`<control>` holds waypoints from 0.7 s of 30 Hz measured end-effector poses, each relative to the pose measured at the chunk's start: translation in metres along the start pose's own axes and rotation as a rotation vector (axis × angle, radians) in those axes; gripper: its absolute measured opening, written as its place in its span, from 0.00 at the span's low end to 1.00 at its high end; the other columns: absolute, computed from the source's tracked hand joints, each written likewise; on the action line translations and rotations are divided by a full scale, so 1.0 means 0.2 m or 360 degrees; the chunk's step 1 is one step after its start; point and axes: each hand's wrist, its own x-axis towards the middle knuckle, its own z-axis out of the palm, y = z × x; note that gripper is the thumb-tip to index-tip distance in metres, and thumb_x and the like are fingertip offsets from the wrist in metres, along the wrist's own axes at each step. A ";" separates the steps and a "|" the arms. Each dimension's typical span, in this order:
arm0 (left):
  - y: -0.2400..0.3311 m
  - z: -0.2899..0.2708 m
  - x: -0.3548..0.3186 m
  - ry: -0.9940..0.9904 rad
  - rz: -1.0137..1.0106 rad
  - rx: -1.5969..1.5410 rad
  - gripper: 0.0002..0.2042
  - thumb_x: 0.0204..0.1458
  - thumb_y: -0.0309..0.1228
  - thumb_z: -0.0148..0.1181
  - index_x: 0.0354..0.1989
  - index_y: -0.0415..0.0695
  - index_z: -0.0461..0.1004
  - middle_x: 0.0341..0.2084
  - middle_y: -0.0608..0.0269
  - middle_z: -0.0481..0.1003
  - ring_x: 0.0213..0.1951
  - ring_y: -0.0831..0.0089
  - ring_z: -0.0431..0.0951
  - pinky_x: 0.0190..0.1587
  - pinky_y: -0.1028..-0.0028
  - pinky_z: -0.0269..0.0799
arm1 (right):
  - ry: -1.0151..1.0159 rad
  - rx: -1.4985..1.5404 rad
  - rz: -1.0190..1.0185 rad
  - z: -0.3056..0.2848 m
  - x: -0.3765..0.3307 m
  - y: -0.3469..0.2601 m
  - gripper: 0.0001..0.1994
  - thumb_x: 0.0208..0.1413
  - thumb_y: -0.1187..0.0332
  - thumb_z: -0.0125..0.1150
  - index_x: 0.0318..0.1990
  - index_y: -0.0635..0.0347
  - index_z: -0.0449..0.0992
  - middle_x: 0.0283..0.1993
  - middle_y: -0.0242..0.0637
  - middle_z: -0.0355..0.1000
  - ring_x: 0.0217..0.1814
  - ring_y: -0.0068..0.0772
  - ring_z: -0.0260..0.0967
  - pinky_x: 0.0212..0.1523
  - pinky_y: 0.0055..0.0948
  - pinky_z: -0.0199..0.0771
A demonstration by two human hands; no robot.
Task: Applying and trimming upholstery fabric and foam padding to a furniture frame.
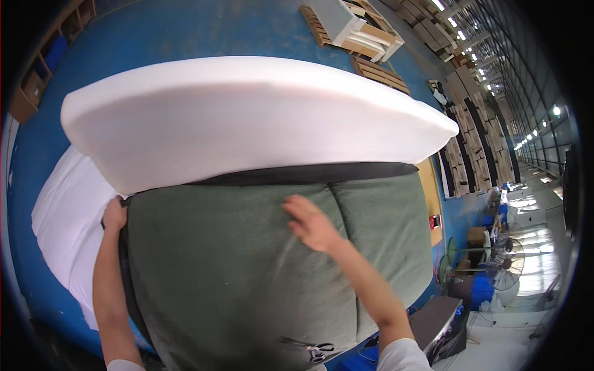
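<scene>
A large dark green upholstered cushion (235, 247) with a seam right of its middle spreads out before me. My left hand (116, 213) is closed on its far left corner, where dark edge fabric shows; the fingertips are partly hidden. On the green fabric, just left of the seam, my right hand (312, 226) rests with its fingers stretched out, holding nothing. Behind the cushion stands a long white padded panel (260, 123), with a strip of black fabric (334, 172) along its foot. Black-handled scissors (318, 352) lie on the cushion's near part.
White cloth (65, 229) hangs or lies at the left over the blue floor (185, 31). A wooden board (429, 198) shows past the cushion's right end. Farther off are a pallet (380, 74), a crated piece (352, 28), stacked frames (473, 145) and a fan (508, 263).
</scene>
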 end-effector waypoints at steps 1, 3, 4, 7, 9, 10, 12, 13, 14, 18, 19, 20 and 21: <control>0.13 -0.13 -0.08 0.0170 -0.0035 0.0097 0.13 0.57 0.32 0.57 0.47 0.39 0.76 0.40 0.44 0.79 0.49 0.44 0.77 0.49 0.52 0.73 | 0.0032 -0.0118 0.0133 -0.11 -0.07 0.16 0.25 0.58 0.69 0.60 0.64 0.63 0.68 0.70 0.47 0.63 0.76 0.50 0.53 0.74 0.43 0.56; 0.52 -0.29 -0.32 0.0752 0.0262 0.0084 0.06 0.57 0.28 0.56 0.36 0.39 0.75 0.32 0.47 0.76 0.39 0.47 0.77 0.42 0.53 0.72 | 0.0112 -0.0158 -0.0013 -0.26 -0.10 0.45 0.25 0.59 0.69 0.59 0.64 0.63 0.67 0.70 0.47 0.62 0.76 0.50 0.53 0.75 0.43 0.55; 0.77 -0.30 -0.47 0.0835 0.0527 0.0087 0.03 0.55 0.26 0.57 0.32 0.41 0.74 0.29 0.50 0.75 0.35 0.49 0.76 0.38 0.54 0.72 | 0.0183 -0.0229 -0.0067 -0.29 -0.10 0.56 0.25 0.59 0.68 0.58 0.65 0.64 0.67 0.70 0.46 0.62 0.76 0.49 0.53 0.75 0.43 0.54; 1.61 -0.13 -0.87 0.0241 0.1170 0.0218 0.05 0.52 0.30 0.60 0.33 0.44 0.77 0.34 0.56 0.78 0.39 0.55 0.79 0.44 0.57 0.76 | -0.0205 -0.0263 -0.0027 -0.30 0.01 0.80 0.26 0.61 0.66 0.55 0.67 0.63 0.65 0.72 0.45 0.61 0.76 0.48 0.53 0.75 0.43 0.52; 2.09 0.03 -0.91 0.0020 0.1614 -0.0417 0.21 0.57 0.40 0.60 0.55 0.43 0.75 0.57 0.52 0.73 0.62 0.54 0.70 0.64 0.57 0.66 | -0.0164 -0.0269 -0.0147 -0.26 0.05 0.90 0.27 0.64 0.63 0.53 0.69 0.62 0.63 0.74 0.43 0.59 0.77 0.46 0.53 0.75 0.43 0.51; 2.27 0.11 -0.89 -0.0062 0.1601 -0.0332 0.27 0.59 0.44 0.59 0.63 0.42 0.68 0.64 0.51 0.67 0.66 0.53 0.64 0.67 0.57 0.61 | -0.0197 -0.0290 -0.0118 -0.24 0.06 0.93 0.27 0.64 0.62 0.52 0.69 0.61 0.62 0.74 0.43 0.58 0.77 0.44 0.52 0.75 0.43 0.51; 2.48 0.23 -0.86 -0.0217 0.1496 -0.0188 0.34 0.61 0.50 0.54 0.68 0.37 0.62 0.68 0.50 0.62 0.70 0.55 0.58 0.70 0.58 0.56 | -0.0206 -0.0388 -0.0074 -0.19 0.06 1.00 0.26 0.66 0.60 0.52 0.69 0.60 0.63 0.73 0.40 0.60 0.75 0.41 0.55 0.74 0.44 0.53; 2.49 0.27 -0.86 -0.0181 0.1480 -0.0165 0.34 0.61 0.50 0.54 0.68 0.37 0.62 0.68 0.50 0.62 0.70 0.55 0.58 0.70 0.58 0.56 | -0.0189 -0.0341 -0.0130 -0.17 0.05 1.02 0.26 0.66 0.60 0.52 0.69 0.60 0.63 0.73 0.40 0.60 0.75 0.41 0.55 0.74 0.44 0.53; 2.52 0.31 -0.82 -0.0231 0.1475 -0.0077 0.35 0.61 0.51 0.52 0.68 0.36 0.62 0.69 0.51 0.61 0.71 0.56 0.57 0.71 0.59 0.55 | -0.0224 -0.0334 -0.0087 -0.15 0.07 1.05 0.26 0.66 0.60 0.51 0.68 0.61 0.64 0.72 0.41 0.62 0.74 0.41 0.57 0.73 0.44 0.55; 2.59 0.39 -0.75 -0.0614 0.1302 0.0096 0.42 0.57 0.58 0.53 0.69 0.34 0.59 0.70 0.52 0.59 0.71 0.58 0.56 0.72 0.61 0.52 | -0.0353 -0.0366 -0.0022 -0.09 0.19 1.12 0.24 0.66 0.56 0.51 0.64 0.61 0.68 0.66 0.43 0.68 0.69 0.40 0.64 0.69 0.45 0.61; 2.63 0.40 -0.74 -0.0694 0.1246 0.0100 0.44 0.55 0.60 0.55 0.69 0.34 0.58 0.71 0.52 0.58 0.71 0.58 0.56 0.73 0.60 0.51 | -0.0608 -0.0389 0.0077 -0.10 0.24 1.13 0.24 0.66 0.56 0.50 0.63 0.61 0.69 0.67 0.42 0.68 0.69 0.40 0.64 0.69 0.46 0.60; 2.66 0.40 -0.73 -0.0723 0.1211 0.0152 0.44 0.55 0.60 0.55 0.69 0.34 0.58 0.71 0.52 0.58 0.71 0.58 0.56 0.73 0.60 0.51 | -0.0500 -0.0318 0.0037 -0.11 0.26 1.13 0.24 0.66 0.56 0.50 0.63 0.61 0.69 0.67 0.42 0.68 0.69 0.40 0.64 0.69 0.46 0.60; 2.70 0.41 -0.72 -0.0731 0.1154 0.0099 0.47 0.53 0.63 0.55 0.70 0.33 0.57 0.71 0.52 0.57 0.72 0.57 0.55 0.73 0.61 0.50 | -0.0459 -0.0288 0.0013 -0.13 0.29 1.13 0.24 0.65 0.56 0.50 0.62 0.61 0.70 0.66 0.44 0.69 0.69 0.43 0.65 0.69 0.47 0.61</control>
